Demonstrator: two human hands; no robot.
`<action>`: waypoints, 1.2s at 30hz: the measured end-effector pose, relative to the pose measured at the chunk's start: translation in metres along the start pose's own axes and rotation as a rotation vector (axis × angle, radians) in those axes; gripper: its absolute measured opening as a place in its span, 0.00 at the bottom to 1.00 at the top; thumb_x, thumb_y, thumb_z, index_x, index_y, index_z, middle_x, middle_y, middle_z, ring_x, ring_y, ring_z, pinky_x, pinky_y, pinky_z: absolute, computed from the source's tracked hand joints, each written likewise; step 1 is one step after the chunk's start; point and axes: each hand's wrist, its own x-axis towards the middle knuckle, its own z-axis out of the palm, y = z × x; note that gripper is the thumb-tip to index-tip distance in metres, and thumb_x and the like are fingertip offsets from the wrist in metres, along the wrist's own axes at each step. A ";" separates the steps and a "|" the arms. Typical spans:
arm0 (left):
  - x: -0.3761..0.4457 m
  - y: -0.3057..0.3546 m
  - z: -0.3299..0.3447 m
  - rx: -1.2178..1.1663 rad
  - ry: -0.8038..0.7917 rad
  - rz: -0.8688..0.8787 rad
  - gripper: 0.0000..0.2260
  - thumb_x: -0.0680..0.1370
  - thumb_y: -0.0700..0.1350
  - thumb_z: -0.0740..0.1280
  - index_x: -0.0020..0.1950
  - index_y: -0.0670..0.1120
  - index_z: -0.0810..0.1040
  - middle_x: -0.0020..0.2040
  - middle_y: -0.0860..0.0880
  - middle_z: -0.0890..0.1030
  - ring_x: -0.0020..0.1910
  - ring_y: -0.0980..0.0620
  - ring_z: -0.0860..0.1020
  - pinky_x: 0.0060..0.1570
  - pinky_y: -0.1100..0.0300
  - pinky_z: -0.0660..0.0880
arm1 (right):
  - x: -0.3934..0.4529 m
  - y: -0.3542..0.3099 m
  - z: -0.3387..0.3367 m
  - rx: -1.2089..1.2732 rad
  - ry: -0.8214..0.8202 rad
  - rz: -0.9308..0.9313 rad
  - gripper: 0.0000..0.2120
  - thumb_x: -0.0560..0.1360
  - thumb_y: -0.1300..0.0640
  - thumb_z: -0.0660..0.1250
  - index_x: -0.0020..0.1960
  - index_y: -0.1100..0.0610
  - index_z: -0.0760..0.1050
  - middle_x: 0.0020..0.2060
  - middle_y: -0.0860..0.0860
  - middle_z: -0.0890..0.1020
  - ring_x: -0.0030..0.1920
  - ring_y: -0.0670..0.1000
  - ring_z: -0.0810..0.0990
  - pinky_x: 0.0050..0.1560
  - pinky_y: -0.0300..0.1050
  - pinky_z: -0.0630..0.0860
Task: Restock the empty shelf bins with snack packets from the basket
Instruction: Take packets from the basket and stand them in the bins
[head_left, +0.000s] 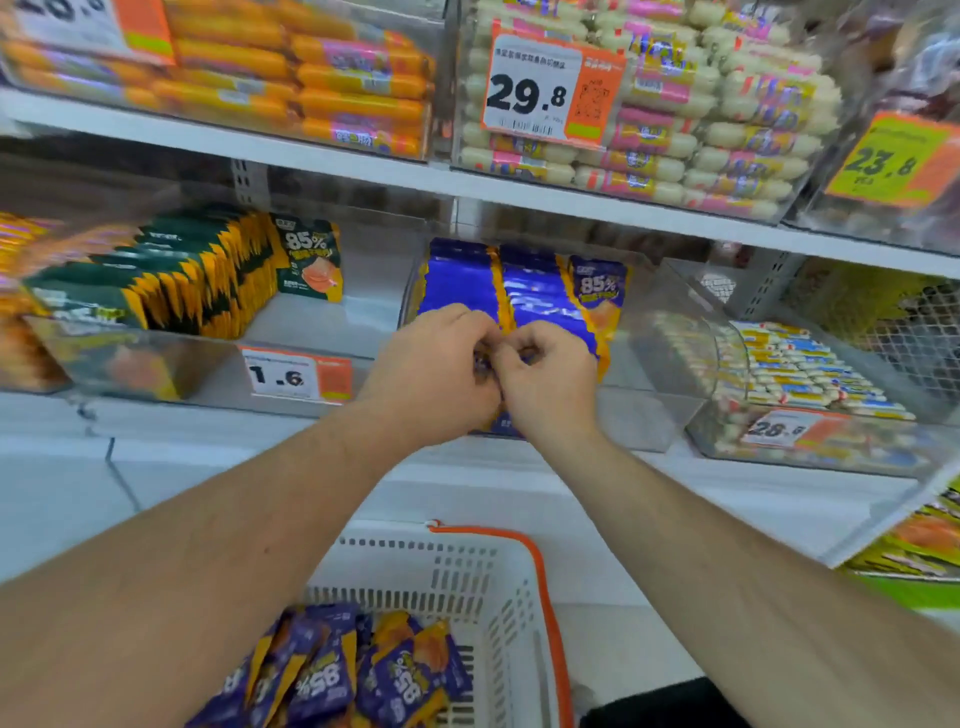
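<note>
Closest to the camera at 6 o'clock is the white basket (483, 587) with its orange handle (540, 582), holding a loose heap of purple snack packets (343, 675) lying every which way, some with the "85%" print upside down; both forearms reach over it toward 12 o'clock. Up there the left hand (431, 374) and right hand (545, 384) are pressed together knuckle to knuckle, fingers curled around something small and dark between them; it's too blurry to say exactly what, though blue-purple wrapper peeks out just below the wrists. They sit right in front of the clear bin (639, 332) of purple packets (519, 296), covering its front edge; those packets stand on edge in two rows running front to back, and one at the back faces the camera upright. At 10 o'clock a bin of green packets (171, 280) is stacked the same way, with a 1.6 price tag (296, 374) below; at 3 o'clock a bin of white sausage sticks (800, 369); on the upper shelf (311, 156), orange sausages (311, 78) and a 29.8 tag (545, 88).
</note>
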 end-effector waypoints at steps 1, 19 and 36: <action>-0.013 -0.009 0.000 0.000 -0.017 -0.028 0.14 0.68 0.50 0.66 0.52 0.49 0.80 0.49 0.51 0.80 0.50 0.49 0.77 0.50 0.53 0.75 | -0.010 0.003 0.010 0.012 -0.041 0.014 0.09 0.71 0.62 0.69 0.34 0.52 0.77 0.29 0.45 0.78 0.31 0.42 0.74 0.35 0.33 0.69; -0.175 -0.149 0.060 -0.011 -0.699 -0.585 0.15 0.79 0.45 0.63 0.66 0.49 0.75 0.62 0.51 0.77 0.58 0.50 0.76 0.60 0.55 0.74 | -0.201 0.203 0.149 -0.542 -1.121 0.509 0.06 0.74 0.63 0.64 0.47 0.54 0.76 0.38 0.53 0.78 0.36 0.53 0.77 0.32 0.47 0.73; -0.202 -0.189 0.092 -0.022 -0.819 -0.724 0.12 0.78 0.48 0.63 0.60 0.51 0.78 0.56 0.53 0.80 0.52 0.52 0.77 0.52 0.55 0.77 | -0.231 0.253 0.179 -0.944 -1.384 -0.031 0.35 0.71 0.54 0.75 0.73 0.52 0.63 0.67 0.55 0.71 0.60 0.60 0.76 0.50 0.52 0.77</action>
